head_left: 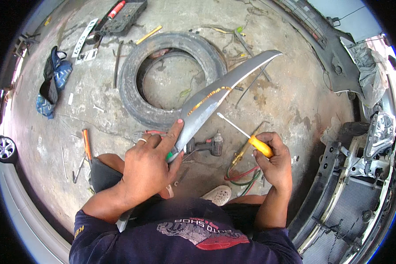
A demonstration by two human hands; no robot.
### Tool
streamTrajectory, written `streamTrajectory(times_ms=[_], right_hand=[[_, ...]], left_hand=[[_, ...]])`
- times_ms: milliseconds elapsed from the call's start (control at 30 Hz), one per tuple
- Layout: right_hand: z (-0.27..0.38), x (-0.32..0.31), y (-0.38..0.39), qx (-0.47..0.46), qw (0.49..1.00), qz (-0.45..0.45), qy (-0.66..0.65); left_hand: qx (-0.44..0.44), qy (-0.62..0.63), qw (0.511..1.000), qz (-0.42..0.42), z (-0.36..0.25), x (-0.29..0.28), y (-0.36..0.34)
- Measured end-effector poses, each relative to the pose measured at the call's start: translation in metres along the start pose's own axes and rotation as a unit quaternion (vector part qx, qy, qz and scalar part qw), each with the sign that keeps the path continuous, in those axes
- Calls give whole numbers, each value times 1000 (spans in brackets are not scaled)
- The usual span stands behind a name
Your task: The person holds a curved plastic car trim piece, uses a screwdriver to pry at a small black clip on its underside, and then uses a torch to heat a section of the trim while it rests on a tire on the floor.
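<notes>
My left hand (148, 163) grips the lower end of a long, curved grey car trim panel (202, 102), its index finger stretched along the surface. The panel slants up to the right, its far end tapering, with a rough yellowish-brown strip along its middle. In my right hand (276, 163) is a screwdriver (261, 147) with a yellow handle, held between thumb and fingers. Its metal shaft points up and left, the tip near the panel's right edge; whether they touch I cannot tell. Beyond the panel lies a worn tyre (128, 83), partly covered by it.
Around my feet lie a cordless power tool (214, 144), a brass gas torch (238, 157) with red and green hoses, and an orange-handled tool (87, 143). A dark toolbox (130, 20) stands far left. Car front parts (343, 176) line the right; a silver car (20, 193) is left.
</notes>
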State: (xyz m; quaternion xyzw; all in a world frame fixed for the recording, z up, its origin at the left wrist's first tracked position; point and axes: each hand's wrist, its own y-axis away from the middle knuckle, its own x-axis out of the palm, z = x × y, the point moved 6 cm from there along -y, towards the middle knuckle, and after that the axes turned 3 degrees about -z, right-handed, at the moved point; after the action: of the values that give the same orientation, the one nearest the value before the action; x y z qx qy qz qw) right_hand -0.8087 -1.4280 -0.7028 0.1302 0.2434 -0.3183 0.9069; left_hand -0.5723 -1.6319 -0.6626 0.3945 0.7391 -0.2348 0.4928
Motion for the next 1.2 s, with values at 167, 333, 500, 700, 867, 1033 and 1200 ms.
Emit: streamTrajectory(times_ms=[167,333,500,700,867,1033,1200], right_hand=[[4,-5,3,-9,997,-25,-68],[36,-8,7,-100,993,-60,-26],[48,-7,8,-179,980,-89,-24],[53,1,9,-204,974,-95,-30],[50,4,5,-218,971,-93,-37],[45,3,5,-206,972,-99,-52],[44,1,4,-196,974,-100,-43]], left_hand=[[-38,263,960,91,17,10,-5],[-123,533,820,170,38,32,-3],[-180,674,697,162,34,33,-8],[-190,693,677,161,36,37,-2],[-176,685,685,176,40,44,2],[-169,688,681,183,42,50,5],[-155,680,691,190,37,48,4]])
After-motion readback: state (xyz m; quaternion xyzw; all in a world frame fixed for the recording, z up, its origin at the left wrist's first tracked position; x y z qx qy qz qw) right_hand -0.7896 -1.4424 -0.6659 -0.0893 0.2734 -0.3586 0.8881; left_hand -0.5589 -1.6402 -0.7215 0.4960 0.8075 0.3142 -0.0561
